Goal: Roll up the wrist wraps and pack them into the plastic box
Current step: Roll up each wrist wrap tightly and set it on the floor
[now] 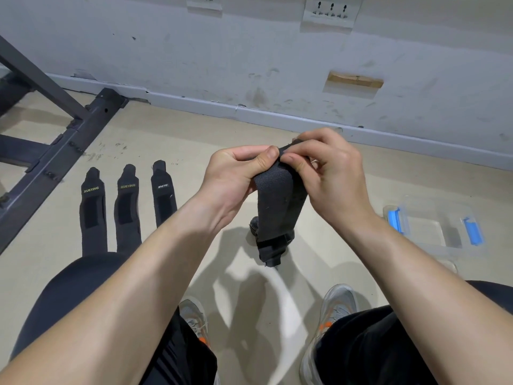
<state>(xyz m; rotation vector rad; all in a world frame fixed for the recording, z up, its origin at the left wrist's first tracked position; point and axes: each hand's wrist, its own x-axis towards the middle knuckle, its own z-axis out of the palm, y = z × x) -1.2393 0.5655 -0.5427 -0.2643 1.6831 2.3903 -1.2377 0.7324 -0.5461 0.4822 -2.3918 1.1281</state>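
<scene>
A black wrist wrap (279, 207) hangs in the air in front of me, its lower end dangling just above the floor. My left hand (236, 173) pinches its top edge between thumb and fingers. My right hand (327, 168) pinches the same top end from the right, fingers curled over it. Three more black wrist wraps lie flat side by side on the floor at the left: one (93, 215), a second (127, 209) and a third (163, 195). The clear plastic box (433, 232) with blue latches sits open on the floor at the right.
A dark metal frame (63, 134) stands on the floor at the left. A white wall with a skirting board (277, 115) runs across the back. A small dark object (254, 225) lies behind the hanging wrap. My knees and shoes (337, 304) fill the bottom.
</scene>
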